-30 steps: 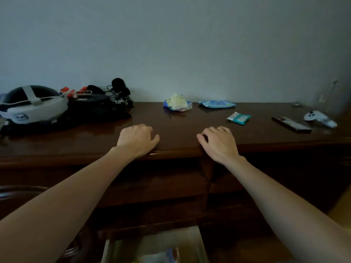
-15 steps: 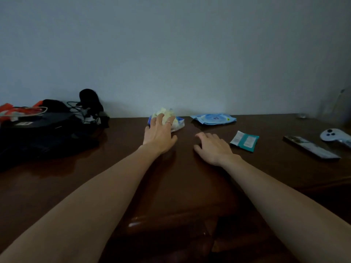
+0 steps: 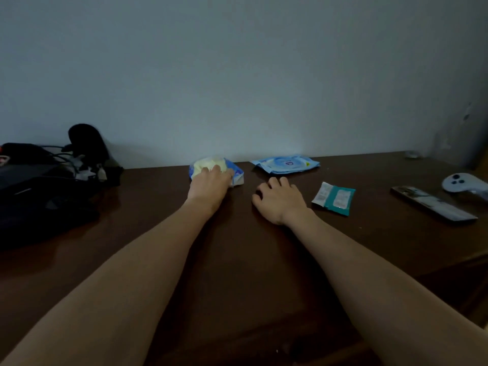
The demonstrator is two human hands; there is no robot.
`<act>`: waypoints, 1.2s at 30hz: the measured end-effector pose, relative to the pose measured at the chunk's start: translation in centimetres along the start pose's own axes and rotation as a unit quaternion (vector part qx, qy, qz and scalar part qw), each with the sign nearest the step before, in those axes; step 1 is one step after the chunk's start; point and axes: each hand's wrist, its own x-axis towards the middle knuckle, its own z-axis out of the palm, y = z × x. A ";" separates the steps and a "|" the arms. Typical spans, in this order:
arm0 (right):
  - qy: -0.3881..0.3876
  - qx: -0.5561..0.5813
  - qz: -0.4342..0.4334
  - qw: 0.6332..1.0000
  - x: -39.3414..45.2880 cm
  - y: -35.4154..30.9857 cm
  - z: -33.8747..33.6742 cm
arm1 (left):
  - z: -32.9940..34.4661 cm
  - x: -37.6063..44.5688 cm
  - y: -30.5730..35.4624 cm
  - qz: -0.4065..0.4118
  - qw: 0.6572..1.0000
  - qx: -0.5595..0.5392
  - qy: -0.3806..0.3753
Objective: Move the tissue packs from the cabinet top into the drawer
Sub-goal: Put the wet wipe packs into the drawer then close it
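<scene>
Three tissue packs lie on the dark wooden cabinet top (image 3: 237, 260). My left hand (image 3: 210, 184) is closed over the leftmost one, a blue pack with pale yellow-white tissue bulging out (image 3: 211, 165), near the wall. A flat light-blue wipes pack (image 3: 285, 163) lies to its right by the wall. A small teal and white pack (image 3: 334, 198) lies nearer, right of my right hand (image 3: 280, 199), which rests on the wood with curled fingers and holds nothing. The drawer is out of view.
A black bag with cables and a dark rounded object (image 3: 52, 180) fills the left end. At the right lie a flat remote (image 3: 433, 203) and a white game controller (image 3: 464, 182). The wall rises right behind the cabinet.
Both hands left the cabinet's front edge and reached forward over the top. My left hand has come down on the bulging blue pack and closed on it. The view has moved closer.
</scene>
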 end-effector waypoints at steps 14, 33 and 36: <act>0.034 0.090 0.033 0.995 -17.0 -1.2 -3.1 | -10.2 -21.0 4.4 0.060 0.992 -0.091 0.069; -0.055 0.393 0.045 0.917 -44.1 -12.8 25.4 | 6.0 -62.1 4.8 -0.236 0.940 -0.244 0.045; -0.081 0.302 0.007 0.950 -43.5 -14.5 29.0 | 9.4 -64.6 4.2 -0.256 0.938 -0.233 -0.024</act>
